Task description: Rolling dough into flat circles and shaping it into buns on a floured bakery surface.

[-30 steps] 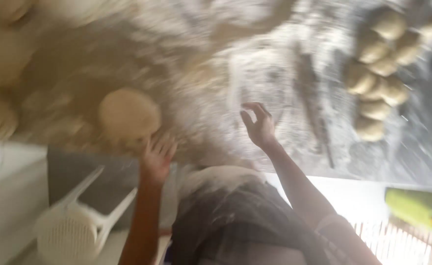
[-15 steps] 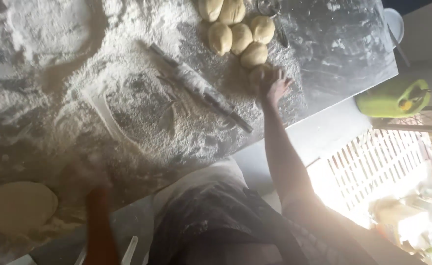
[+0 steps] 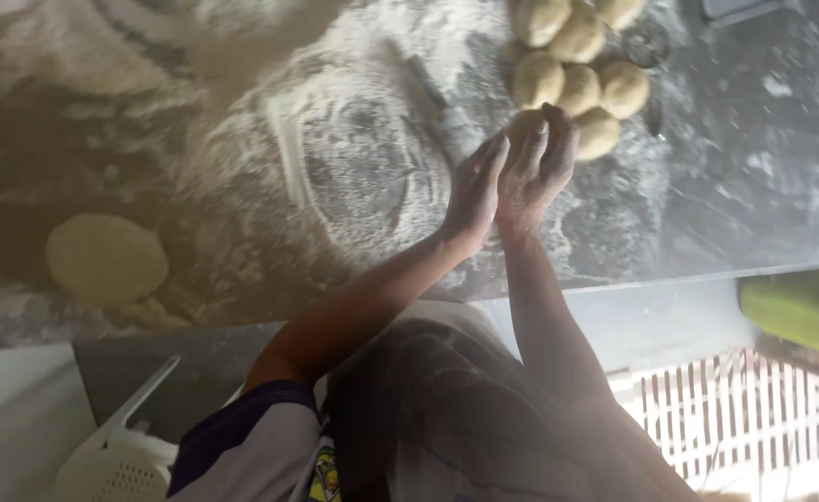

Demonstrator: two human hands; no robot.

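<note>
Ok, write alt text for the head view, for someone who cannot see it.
Seen from above, a person's left hand and right hand press together around a dough ball above a floured table. More dough balls cluster just beyond, and a flattened dough disc lies to the left.

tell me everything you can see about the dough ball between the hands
The pale yellowish dough ball is mostly hidden: only a small rounded part shows above the fingers. It looks soft, smooth and lightly floured. It sits pressed between the floured left hand and right hand, palms facing each other, raised just above the flour-dusted dark worktop. It lies right beside the cluster of similar round dough balls; whether it touches them cannot be told.
</note>
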